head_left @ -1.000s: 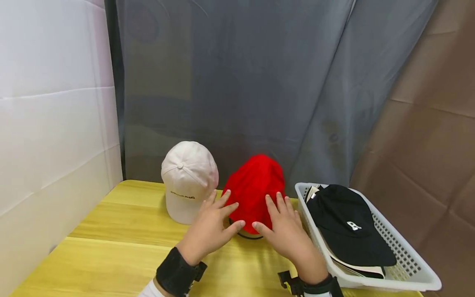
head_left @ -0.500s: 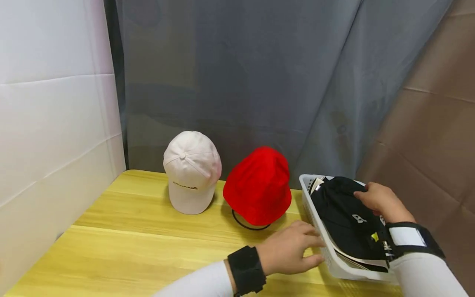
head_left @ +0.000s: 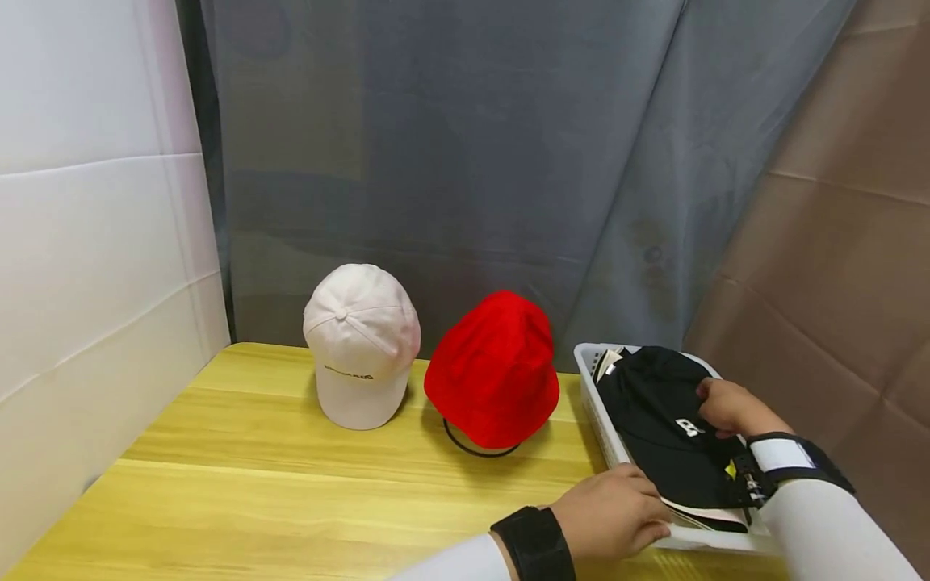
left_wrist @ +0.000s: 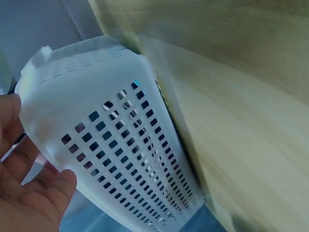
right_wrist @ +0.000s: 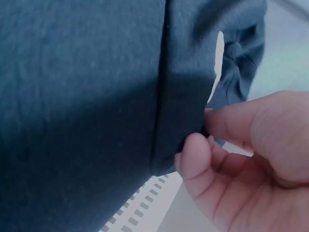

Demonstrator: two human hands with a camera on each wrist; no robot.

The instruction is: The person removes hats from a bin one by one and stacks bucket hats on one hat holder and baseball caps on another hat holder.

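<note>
While hidden overhead, right hand (right_wrist: pixel 241 159) pinches black cap (right_wrist: pixel 87 106).

Matt black cloth cap (head_left: pixel 657 420), perforated white plastic basket (left_wrist: pixel 125 150), glossy wood table (head_left: pixel 291 500)

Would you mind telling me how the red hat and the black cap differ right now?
The red hat stands on the yellow table, while the black cap lies in the white basket. No hand touches the red hat; the right hand pinches the black cap's fabric. The red hat looks plain; the black cap bears a white emblem. Both are fabric headwear.
</note>
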